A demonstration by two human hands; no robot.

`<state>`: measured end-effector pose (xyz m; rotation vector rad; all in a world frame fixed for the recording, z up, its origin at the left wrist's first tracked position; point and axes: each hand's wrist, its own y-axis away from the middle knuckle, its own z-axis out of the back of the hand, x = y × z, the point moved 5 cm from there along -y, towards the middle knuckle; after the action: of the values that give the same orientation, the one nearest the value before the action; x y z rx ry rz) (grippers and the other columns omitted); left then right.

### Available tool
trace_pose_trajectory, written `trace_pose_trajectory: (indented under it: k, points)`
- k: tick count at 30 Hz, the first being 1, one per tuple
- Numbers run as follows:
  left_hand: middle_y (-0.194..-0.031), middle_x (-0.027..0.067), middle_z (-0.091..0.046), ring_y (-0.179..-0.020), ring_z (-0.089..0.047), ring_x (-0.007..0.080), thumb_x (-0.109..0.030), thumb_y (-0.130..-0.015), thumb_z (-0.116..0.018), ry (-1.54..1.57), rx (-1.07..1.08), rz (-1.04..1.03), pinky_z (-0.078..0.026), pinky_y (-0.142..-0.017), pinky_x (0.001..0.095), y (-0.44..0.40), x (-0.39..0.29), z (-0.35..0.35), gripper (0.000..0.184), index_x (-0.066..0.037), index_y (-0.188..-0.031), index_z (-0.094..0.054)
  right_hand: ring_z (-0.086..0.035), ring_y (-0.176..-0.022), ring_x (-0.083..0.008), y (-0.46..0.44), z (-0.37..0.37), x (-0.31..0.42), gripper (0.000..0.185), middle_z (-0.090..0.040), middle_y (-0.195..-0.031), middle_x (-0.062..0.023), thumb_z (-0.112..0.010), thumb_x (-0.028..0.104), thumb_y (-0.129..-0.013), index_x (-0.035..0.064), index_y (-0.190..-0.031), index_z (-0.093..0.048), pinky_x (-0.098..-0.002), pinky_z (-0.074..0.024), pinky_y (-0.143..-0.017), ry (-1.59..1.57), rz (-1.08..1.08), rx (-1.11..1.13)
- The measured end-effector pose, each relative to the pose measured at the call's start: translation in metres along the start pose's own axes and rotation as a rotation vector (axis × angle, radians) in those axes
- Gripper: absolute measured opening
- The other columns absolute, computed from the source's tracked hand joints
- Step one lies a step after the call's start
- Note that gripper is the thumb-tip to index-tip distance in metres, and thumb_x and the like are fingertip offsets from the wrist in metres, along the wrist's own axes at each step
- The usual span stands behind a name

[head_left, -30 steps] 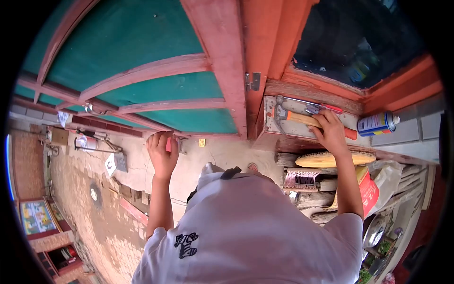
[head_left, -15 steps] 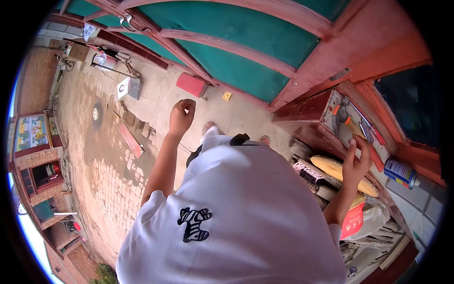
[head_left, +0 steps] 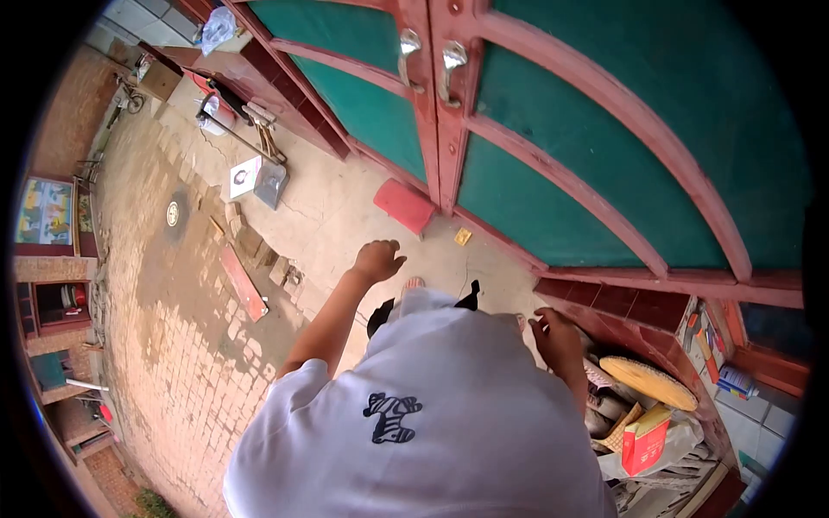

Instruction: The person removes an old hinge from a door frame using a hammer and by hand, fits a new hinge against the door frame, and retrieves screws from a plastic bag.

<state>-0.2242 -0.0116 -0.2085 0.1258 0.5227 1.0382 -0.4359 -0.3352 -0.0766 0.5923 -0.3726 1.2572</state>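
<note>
My left hand (head_left: 380, 260) hangs in the air in front of the white shirt (head_left: 484, 406), loosely bent, with a gap between thumb and fingers. Nothing shows in it. A red stool (head_left: 404, 207) on the floor is the thing nearest it. To the right, my right hand (head_left: 555, 338) is low beside my body, fingers bent and slightly apart, and no object is visible in it. Close by it is a round yellow woven disc (head_left: 648, 382), apart from the fingers as far as I can see.
Ahead stand closed green double doors (head_left: 553, 190) with metal handles (head_left: 451, 71). A small yellow item (head_left: 464, 236) lies near the threshold. A dustpan (head_left: 271, 185), a reddish board (head_left: 243, 283), a red box (head_left: 645, 446) and a spray can (head_left: 737, 382) are around.
The view has turned right, bringing the doors and their handles to the front. My right hand has dropped from beside the ledge with tools down to my side. My left hand stays raised.
</note>
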Motion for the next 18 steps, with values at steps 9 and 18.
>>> trace_pose_trajectory:
  k: [9,18]
  points:
    - [-0.089,0.0161,-0.069,-0.085,-0.066,0.0333,-0.03,-0.084,-0.064,0.041,-0.086,-0.137,-0.053,-0.076,0.0425,-0.05,0.051,0.074,0.032,-0.003,-0.101,-0.065,-0.066,-0.079,-0.0324,-0.023,-0.052,0.106,0.023,-0.068,-0.086,-0.0153,-0.061,0.021,-0.086,0.0036,-0.101,-0.063,-0.0414,-0.0514,-0.073,0.004,-0.182,0.212]
    - [-0.098,0.0194,-0.068,-0.094,-0.065,0.0354,-0.04,-0.085,-0.062,0.151,0.022,-0.126,-0.051,-0.083,0.0468,-0.037,0.027,0.056,0.04,-0.005,-0.104,-0.063,-0.065,-0.081,-0.0309,-0.085,-0.063,0.11,0.028,-0.068,-0.089,-0.0147,-0.061,0.031,-0.089,0.0065,-0.102,-0.063,-0.0404,-0.0507,-0.071,0.082,-0.02,0.328]
